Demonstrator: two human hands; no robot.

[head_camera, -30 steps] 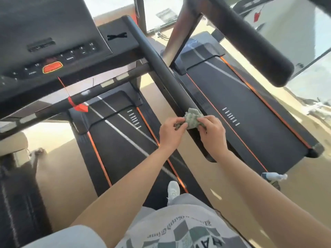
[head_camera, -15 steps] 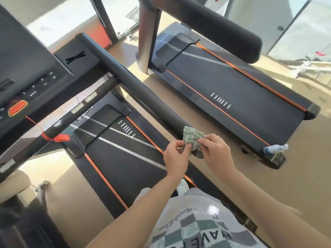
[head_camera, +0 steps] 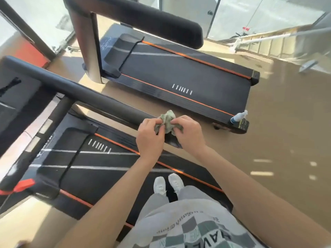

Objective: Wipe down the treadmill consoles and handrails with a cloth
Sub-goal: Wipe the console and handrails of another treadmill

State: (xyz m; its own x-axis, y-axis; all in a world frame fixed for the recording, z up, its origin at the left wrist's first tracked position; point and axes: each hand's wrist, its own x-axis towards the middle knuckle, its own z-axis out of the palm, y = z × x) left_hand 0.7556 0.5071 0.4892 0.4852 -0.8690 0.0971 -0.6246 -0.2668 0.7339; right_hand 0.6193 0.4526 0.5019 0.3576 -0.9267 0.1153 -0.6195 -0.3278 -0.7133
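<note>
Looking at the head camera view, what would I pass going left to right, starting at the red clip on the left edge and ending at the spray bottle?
Red plastic safety clip → left hand → crumpled grey-green cloth → right hand → small white spray bottle.

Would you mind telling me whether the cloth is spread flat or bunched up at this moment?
Bunched up. The cloth is a crumpled wad pinched by the left hand and right hand at the handrail end.
</note>
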